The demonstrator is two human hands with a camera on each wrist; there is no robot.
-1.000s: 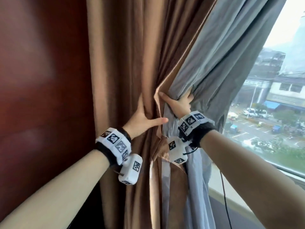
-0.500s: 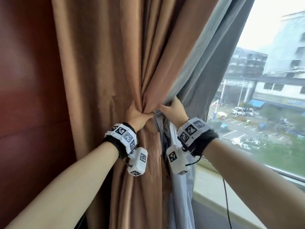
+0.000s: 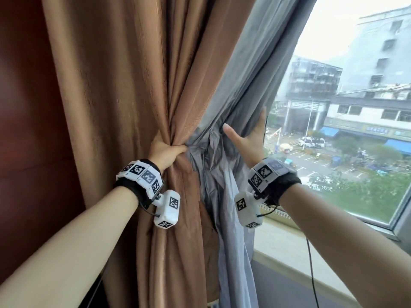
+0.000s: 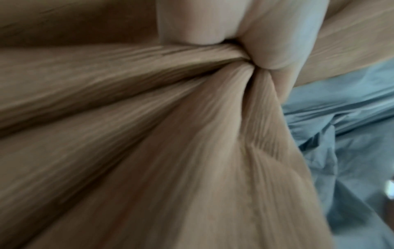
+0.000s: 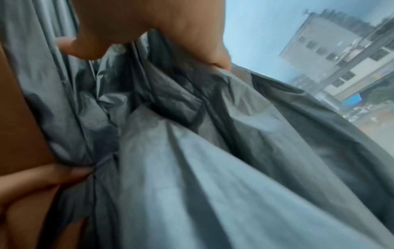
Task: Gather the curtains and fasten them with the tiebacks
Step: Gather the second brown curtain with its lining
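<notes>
A brown curtain (image 3: 133, 85) hangs by the window with a grey lining (image 3: 255, 63) on its window side. My left hand (image 3: 166, 152) grips the brown fabric (image 4: 149, 134) bunched into a tight waist, its folds fanning out above and below the fist (image 4: 273, 38). My right hand (image 3: 246, 138) is open at the lining's right edge, thumb spread in front, fingers straight behind the cloth. In the right wrist view the grey lining (image 5: 213, 160) drapes between the right hand's thumb and fingers (image 5: 149, 25), and the left hand's fingers (image 5: 53, 175) show at lower left. No tieback is in view.
A dark red wood panel (image 3: 29, 130) fills the left. The window glass (image 3: 355, 152) looks over a street, with a pale sill (image 3: 289, 247) and the frame (image 3: 398, 218) at the lower right. A black cable (image 3: 311, 274) hangs from my right wrist.
My right hand has left the bunch beside the left fist and moved right and up to the grey lining's edge, fingers spread. The left hand keeps its grip on the gathered brown fabric.
</notes>
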